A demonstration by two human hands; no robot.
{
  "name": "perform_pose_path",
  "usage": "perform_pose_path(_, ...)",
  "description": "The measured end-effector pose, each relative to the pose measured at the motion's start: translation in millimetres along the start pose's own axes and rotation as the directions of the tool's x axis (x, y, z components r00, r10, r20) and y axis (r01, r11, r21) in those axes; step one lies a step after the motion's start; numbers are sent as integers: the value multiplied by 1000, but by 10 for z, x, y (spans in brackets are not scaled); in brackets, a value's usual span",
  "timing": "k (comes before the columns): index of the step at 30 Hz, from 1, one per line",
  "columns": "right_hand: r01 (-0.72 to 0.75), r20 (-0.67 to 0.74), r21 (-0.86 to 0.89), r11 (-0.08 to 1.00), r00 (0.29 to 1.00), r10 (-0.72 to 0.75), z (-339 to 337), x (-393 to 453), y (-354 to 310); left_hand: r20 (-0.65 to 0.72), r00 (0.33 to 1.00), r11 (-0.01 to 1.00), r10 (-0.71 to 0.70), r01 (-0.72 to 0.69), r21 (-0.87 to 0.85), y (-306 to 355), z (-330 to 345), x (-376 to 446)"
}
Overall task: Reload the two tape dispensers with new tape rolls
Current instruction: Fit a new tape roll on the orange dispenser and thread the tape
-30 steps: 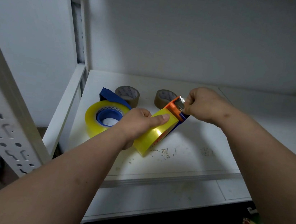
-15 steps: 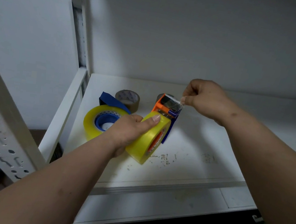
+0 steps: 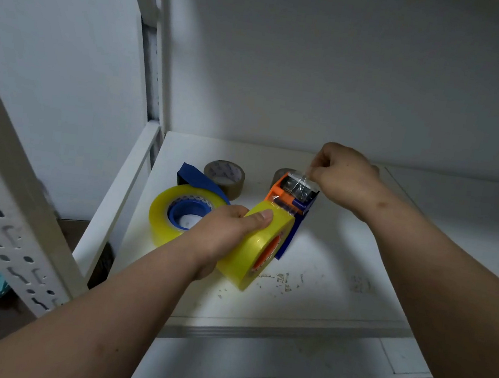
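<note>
Left hand (image 3: 229,233) grips the yellow tape roll (image 3: 254,249) mounted in the orange-and-blue dispenser (image 3: 293,199), thumb on top, standing mid-shelf (image 3: 339,295). Right hand (image 3: 343,176) pinches the clear tape end (image 3: 301,183) pulled over the dispenser head. Second loaded blue dispenser (image 3: 183,213) sits near the shelf's left edge; two brown tape rolls (image 3: 224,174) toward the back.

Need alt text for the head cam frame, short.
Left hand grips a yellow tape roll mounted in an orange-and-blue dispenser on a white shelf, while the right hand pinches the clear tape end above it. Behind: another loaded dispenser, two brown rolls.
</note>
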State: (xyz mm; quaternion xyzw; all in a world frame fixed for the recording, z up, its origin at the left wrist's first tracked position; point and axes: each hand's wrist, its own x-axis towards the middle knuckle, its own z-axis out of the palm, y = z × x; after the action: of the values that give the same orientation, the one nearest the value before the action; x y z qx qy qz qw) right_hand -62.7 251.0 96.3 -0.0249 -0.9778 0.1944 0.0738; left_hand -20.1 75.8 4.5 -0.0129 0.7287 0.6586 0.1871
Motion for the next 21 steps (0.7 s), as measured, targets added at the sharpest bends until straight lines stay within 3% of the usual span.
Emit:
perform_pose_path(7, 59, 49, 107, 993, 997, -65, -117, 43, -75, -96, 994, 998, 53, -55, -14, -28, 90, -27)
perform_pose_path(13, 91, 26, 305, 948, 994, -103, -168, 15, 32, -161, 983, 993, 92, -103, -62, -37, 157, -12)
perform_pose_path(21, 173, -60, 285, 943, 985, -163, -127, 20, 8, -42, 998, 985, 38, -44, -165, -111, 120, 7)
